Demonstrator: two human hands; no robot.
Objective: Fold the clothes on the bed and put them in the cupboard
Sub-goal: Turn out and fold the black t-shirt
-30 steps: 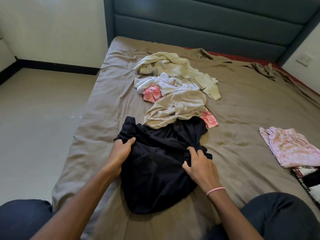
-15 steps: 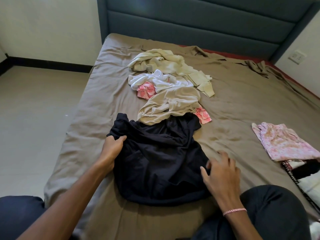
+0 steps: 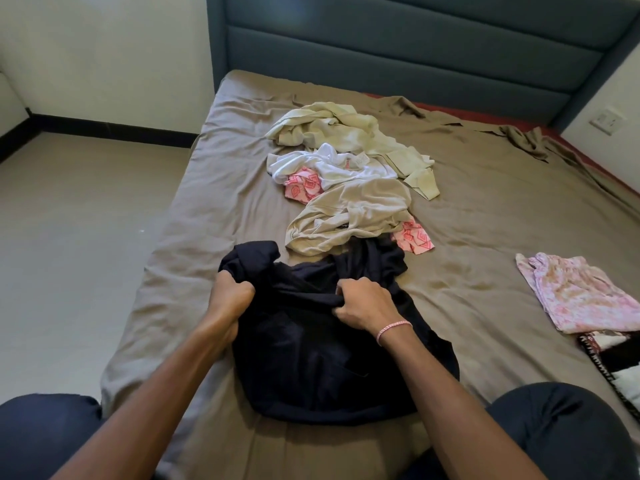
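A dark navy garment (image 3: 329, 358) lies crumpled on the brown bed sheet (image 3: 485, 237) right in front of me. My left hand (image 3: 230, 294) is shut on its upper left edge. My right hand (image 3: 363, 301) pinches a bunched fold near its upper middle. Beyond it lies a heap of unfolded clothes: a beige top (image 3: 349, 216), a white garment (image 3: 332, 166), a pale cream garment (image 3: 346, 128) and pink patterned pieces (image 3: 414, 237). A folded pink floral garment (image 3: 578, 292) rests at the right.
A padded teal headboard (image 3: 415, 57) stands at the far end. Bare floor (image 3: 79, 220) runs along the bed's left side. A black and white patterned cloth (image 3: 613, 351) lies at the right edge. My knees in dark trousers (image 3: 554, 434) frame the bottom corners.
My right hand moved from the garment's right side, fingers spread, up to its upper middle and closed on a fold. My left hand kept its grip.
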